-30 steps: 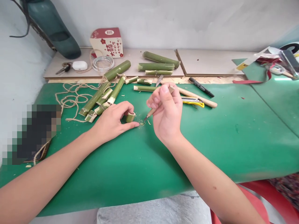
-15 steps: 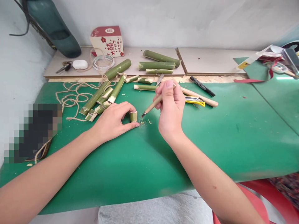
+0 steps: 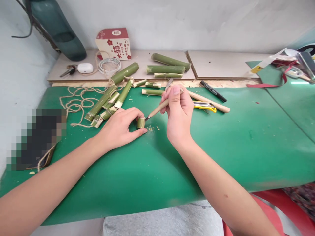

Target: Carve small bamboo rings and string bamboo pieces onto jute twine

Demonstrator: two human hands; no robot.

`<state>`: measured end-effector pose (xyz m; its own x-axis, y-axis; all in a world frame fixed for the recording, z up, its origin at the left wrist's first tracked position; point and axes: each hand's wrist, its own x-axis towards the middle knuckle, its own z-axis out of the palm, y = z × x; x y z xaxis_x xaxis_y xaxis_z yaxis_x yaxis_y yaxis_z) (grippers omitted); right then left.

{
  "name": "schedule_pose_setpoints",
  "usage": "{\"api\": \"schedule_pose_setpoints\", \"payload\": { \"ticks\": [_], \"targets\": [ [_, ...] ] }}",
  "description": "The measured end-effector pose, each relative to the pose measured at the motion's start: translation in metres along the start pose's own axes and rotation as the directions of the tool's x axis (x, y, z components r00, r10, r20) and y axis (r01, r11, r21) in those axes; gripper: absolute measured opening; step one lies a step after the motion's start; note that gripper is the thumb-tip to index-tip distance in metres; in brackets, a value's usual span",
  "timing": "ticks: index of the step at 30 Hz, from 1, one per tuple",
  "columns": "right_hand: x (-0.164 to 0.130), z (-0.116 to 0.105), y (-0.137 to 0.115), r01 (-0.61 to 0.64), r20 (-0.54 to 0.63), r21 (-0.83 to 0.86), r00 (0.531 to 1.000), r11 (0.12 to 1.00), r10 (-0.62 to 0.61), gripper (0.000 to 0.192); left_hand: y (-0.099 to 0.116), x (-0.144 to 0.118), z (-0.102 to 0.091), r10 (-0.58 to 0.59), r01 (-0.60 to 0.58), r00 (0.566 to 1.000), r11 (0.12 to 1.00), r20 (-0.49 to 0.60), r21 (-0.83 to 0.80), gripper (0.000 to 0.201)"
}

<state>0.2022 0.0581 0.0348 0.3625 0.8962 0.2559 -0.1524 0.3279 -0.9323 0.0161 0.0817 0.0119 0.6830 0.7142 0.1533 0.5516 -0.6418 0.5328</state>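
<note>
My left hand (image 3: pixel 125 126) rests on the green mat, its thumb and fingers curled around a short bamboo piece (image 3: pixel 141 123) that stands upright. My right hand (image 3: pixel 179 113) grips a carving tool (image 3: pixel 157 109) with a pale wooden handle, held like a pen. The tool's dark metal tip meets the upper right side of the bamboo piece. Small shavings (image 3: pixel 150 128) lie on the mat just right of the piece. Behind my right hand are a yellow utility knife (image 3: pixel 205 106), a wooden-handled tool (image 3: pixel 216 104) and a bamboo stick (image 3: pixel 153 92), partly hidden.
Cut bamboo lengths (image 3: pixel 125 93) and tangled twine (image 3: pixel 78 104) lie beyond my left hand. More bamboo (image 3: pixel 165 69), a tape roll (image 3: pixel 109 66), a red-and-white box (image 3: pixel 114 44) and a bottle (image 3: pixel 61 36) sit along the back ledge. A black marker (image 3: pixel 213 91) lies at right.
The carving tool's tip has moved left and slightly up, from above the shavings to the bamboo piece. My left hand has stayed in place around the piece.
</note>
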Motion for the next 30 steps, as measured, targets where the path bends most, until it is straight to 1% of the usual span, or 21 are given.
{"api": "schedule_pose_setpoints", "payload": {
  "ticks": [6, 9, 11, 13, 15, 17, 20, 22, 24, 26, 28, 30],
  "targets": [
    [0.005, -0.003, 0.001, 0.001, -0.032, -0.011, 0.999, 1.0, -0.001, 0.048, 0.001, -0.001, 0.0, 0.0, 0.0, 1.0, 1.0, 0.007, -0.003, 0.026],
    [0.013, -0.01, 0.006, -0.024, -0.023, -0.042, 0.999, 0.999, 0.023, 0.045, 0.0, -0.002, 0.0, 0.015, -0.015, 1.0, 1.0, -0.022, -0.011, 0.026],
    [0.02, -0.016, 0.015, -0.053, 0.013, -0.073, 0.998, 0.996, 0.054, 0.038, 0.0, -0.003, -0.001, 0.012, -0.013, 0.999, 1.0, -0.044, -0.027, 0.026],
    [0.026, -0.023, 0.025, -0.081, 0.055, -0.124, 0.995, 0.989, 0.089, 0.027, 0.0, -0.003, -0.001, 0.008, -0.01, 0.999, 0.999, -0.049, -0.043, 0.023],
    [0.03, -0.029, 0.032, -0.085, 0.086, -0.229, 0.991, 0.97, 0.107, 0.017, 0.001, -0.002, -0.001, 0.013, -0.015, 0.999, 0.999, -0.05, -0.043, 0.02],
    [0.033, -0.035, 0.036, -0.057, 0.113, -0.398, 0.987, 0.916, 0.111, 0.012, 0.003, -0.002, -0.001, -0.006, 0.004, 0.998, 0.999, -0.067, -0.034, 0.018],
    [0.036, -0.039, 0.033, -0.017, 0.142, -0.649, 0.979, 0.761, 0.143, 0.007, 0.004, -0.002, 0.0, -0.071, 0.068, 0.993, 0.997, -0.096, -0.035, 0.02],
    [0.036, -0.039, 0.03, -0.006, 0.141, -0.752, 0.976, 0.659, 0.169, 0.006, 0.003, -0.003, 0.0, -0.076, 0.074, 0.992, 0.997, -0.096, -0.027, 0.021],
    [0.035, -0.037, 0.03, 0.03, 0.141, -0.817, 0.979, 0.576, 0.149, 0.009, 0.0, -0.003, 0.001, -0.05, 0.048, 0.994, 0.999, -0.097, -0.022, 0.02],
    [0.033, -0.034, 0.032, 0.086, 0.162, -0.854, 0.981, 0.512, 0.106, 0.014, -0.003, -0.002, 0.002, -0.025, 0.021, 0.993, 0.999, -0.112, -0.033, 0.022],
    [0.031, -0.032, 0.034, 0.118, 0.182, -0.867, 0.98, 0.483, 0.086, 0.02, -0.005, -0.001, 0.003, -0.006, -0.001, 0.991, 0.999, -0.136, -0.05, 0.025],
    [0.029, -0.03, 0.035, 0.126, 0.184, -0.868, 0.98, 0.48, 0.075, 0.025, -0.006, 0.001, 0.005, 0.003, -0.013, 0.988, 0.998, -0.156, -0.061, 0.024]
  ]
}}
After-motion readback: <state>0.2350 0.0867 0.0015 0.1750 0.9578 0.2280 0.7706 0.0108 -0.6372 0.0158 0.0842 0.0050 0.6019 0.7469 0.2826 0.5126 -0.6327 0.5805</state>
